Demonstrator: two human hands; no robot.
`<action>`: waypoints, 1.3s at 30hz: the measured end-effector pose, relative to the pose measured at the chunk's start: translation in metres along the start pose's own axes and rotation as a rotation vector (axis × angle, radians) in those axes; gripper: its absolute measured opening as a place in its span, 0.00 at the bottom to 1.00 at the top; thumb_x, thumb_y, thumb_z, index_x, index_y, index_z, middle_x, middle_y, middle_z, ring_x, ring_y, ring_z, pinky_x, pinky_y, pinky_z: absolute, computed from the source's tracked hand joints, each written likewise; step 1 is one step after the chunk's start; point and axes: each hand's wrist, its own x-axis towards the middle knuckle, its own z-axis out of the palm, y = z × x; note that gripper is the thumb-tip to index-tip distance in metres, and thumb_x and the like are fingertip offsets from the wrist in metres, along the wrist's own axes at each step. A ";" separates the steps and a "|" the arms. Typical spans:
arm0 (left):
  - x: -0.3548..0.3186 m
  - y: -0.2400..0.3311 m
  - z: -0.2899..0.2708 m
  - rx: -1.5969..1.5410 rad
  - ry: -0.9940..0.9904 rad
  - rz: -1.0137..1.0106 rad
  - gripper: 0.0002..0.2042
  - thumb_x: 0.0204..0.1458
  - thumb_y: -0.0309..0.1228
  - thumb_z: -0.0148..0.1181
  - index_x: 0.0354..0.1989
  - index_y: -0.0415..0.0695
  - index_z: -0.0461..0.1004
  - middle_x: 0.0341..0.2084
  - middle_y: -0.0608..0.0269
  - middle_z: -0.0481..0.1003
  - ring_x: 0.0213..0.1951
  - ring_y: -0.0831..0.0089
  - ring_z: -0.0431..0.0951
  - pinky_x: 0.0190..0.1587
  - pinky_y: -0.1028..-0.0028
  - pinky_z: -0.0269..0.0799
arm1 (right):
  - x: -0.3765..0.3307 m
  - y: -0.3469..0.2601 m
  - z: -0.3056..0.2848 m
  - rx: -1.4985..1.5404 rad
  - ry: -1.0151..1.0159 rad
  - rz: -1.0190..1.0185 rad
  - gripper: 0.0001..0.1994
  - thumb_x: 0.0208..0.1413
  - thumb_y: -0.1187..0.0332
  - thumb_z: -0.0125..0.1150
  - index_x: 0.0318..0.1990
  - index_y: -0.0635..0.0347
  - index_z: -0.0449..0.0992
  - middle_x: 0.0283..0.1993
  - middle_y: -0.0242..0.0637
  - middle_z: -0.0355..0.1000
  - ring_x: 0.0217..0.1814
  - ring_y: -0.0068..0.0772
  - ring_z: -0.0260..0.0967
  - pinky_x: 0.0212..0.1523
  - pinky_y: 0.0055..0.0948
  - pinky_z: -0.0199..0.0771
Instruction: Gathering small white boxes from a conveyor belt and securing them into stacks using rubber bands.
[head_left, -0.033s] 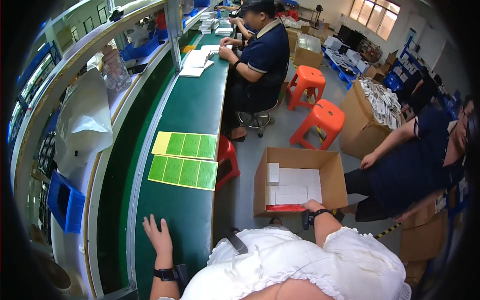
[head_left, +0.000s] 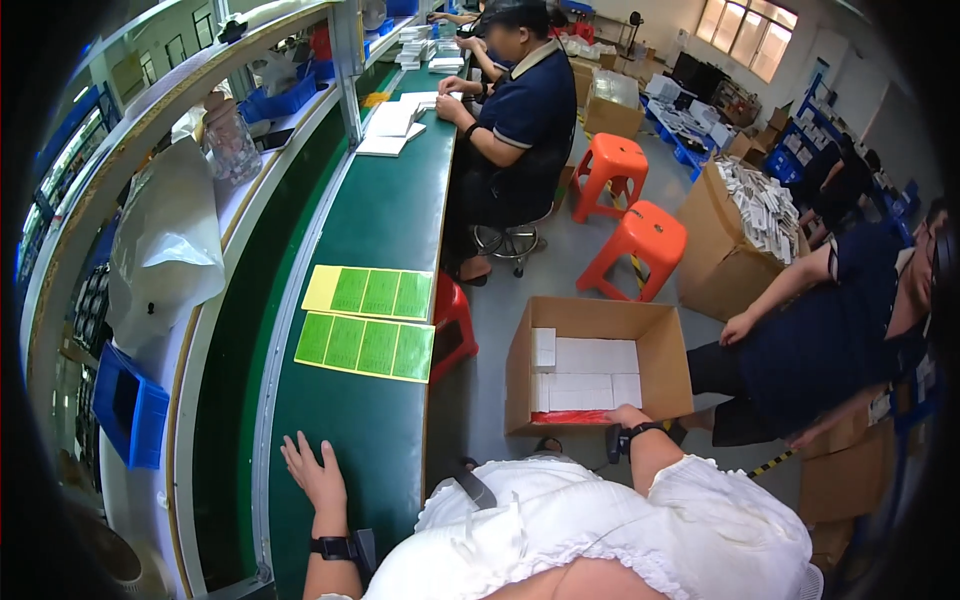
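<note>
My left hand is spread over the near end of the green worktable, palm down and holding nothing. Beyond it lie two sheets of green labels on yellow backing, the nearer label sheet whole and the farther label sheet with one label gone at its left end. To the right, my right hand is at the near edge of an open cardboard box; its fingers are small and partly hidden, so their grip is unclear. Inside the box sit several white boxes beside a strip of red material.
A seated co-worker handles white boxes farther along the table. Another person stands right of the carton. Orange stools and a large carton of white pieces stand beyond. A shelf with a blue bin runs along the left.
</note>
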 end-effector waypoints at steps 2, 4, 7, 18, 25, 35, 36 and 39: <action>-0.004 -0.011 0.018 0.429 0.071 0.106 0.27 0.53 0.39 0.45 0.60 0.40 0.51 0.62 0.45 0.42 0.63 0.51 0.40 0.62 0.56 0.34 | -0.004 0.021 0.011 0.038 -0.039 0.082 0.21 0.42 0.52 0.59 0.36 0.62 0.76 0.33 0.41 0.74 0.35 0.33 0.71 0.38 0.31 0.68; -0.006 -0.001 0.022 0.458 0.076 0.092 0.28 0.53 0.39 0.45 0.60 0.41 0.49 0.62 0.46 0.40 0.63 0.52 0.39 0.62 0.56 0.32 | -0.021 0.024 0.011 0.059 -0.111 0.021 0.21 0.41 0.52 0.60 0.36 0.62 0.76 0.33 0.40 0.74 0.35 0.32 0.71 0.37 0.32 0.68; -0.007 0.001 0.020 0.492 0.062 0.082 0.28 0.53 0.41 0.43 0.61 0.43 0.47 0.63 0.48 0.38 0.64 0.53 0.37 0.62 0.54 0.30 | -0.064 -0.009 0.002 0.097 -0.227 -0.033 0.20 0.41 0.53 0.60 0.35 0.61 0.76 0.31 0.38 0.74 0.32 0.30 0.70 0.34 0.32 0.67; -0.004 -0.005 0.031 0.597 0.079 0.091 0.27 0.56 0.41 0.39 0.62 0.45 0.45 0.63 0.48 0.38 0.64 0.53 0.37 0.62 0.53 0.32 | -0.045 -0.077 0.024 0.113 -0.130 -0.144 0.18 0.47 0.56 0.56 0.35 0.64 0.72 0.25 0.39 0.68 0.23 0.33 0.64 0.20 0.33 0.64; -0.003 -0.006 0.032 0.610 0.111 0.095 0.26 0.57 0.43 0.38 0.62 0.47 0.46 0.63 0.50 0.39 0.64 0.54 0.39 0.62 0.54 0.33 | -0.037 -0.027 0.037 0.115 -0.114 -0.087 0.22 0.45 0.55 0.57 0.35 0.70 0.74 0.30 0.49 0.72 0.30 0.40 0.70 0.31 0.36 0.69; 0.000 -0.016 0.033 0.622 0.129 0.128 0.26 0.57 0.45 0.37 0.62 0.48 0.48 0.62 0.50 0.42 0.63 0.54 0.42 0.62 0.54 0.35 | -0.065 0.012 0.063 0.121 -0.169 0.023 0.22 0.45 0.55 0.58 0.35 0.71 0.74 0.31 0.47 0.72 0.27 0.38 0.69 0.29 0.35 0.67; 0.000 -0.014 0.032 0.624 0.130 0.127 0.26 0.57 0.45 0.37 0.62 0.48 0.48 0.62 0.50 0.42 0.63 0.54 0.42 0.62 0.55 0.35 | -0.066 0.015 0.062 0.131 -0.165 0.030 0.22 0.45 0.55 0.58 0.35 0.71 0.74 0.31 0.47 0.72 0.27 0.38 0.69 0.29 0.35 0.67; 0.001 -0.015 0.034 0.631 0.130 0.136 0.26 0.57 0.45 0.37 0.62 0.47 0.48 0.62 0.50 0.43 0.63 0.54 0.42 0.62 0.55 0.36 | -0.063 0.020 0.059 0.123 -0.125 -0.038 0.22 0.46 0.55 0.57 0.36 0.70 0.74 0.32 0.49 0.72 0.30 0.40 0.69 0.31 0.36 0.67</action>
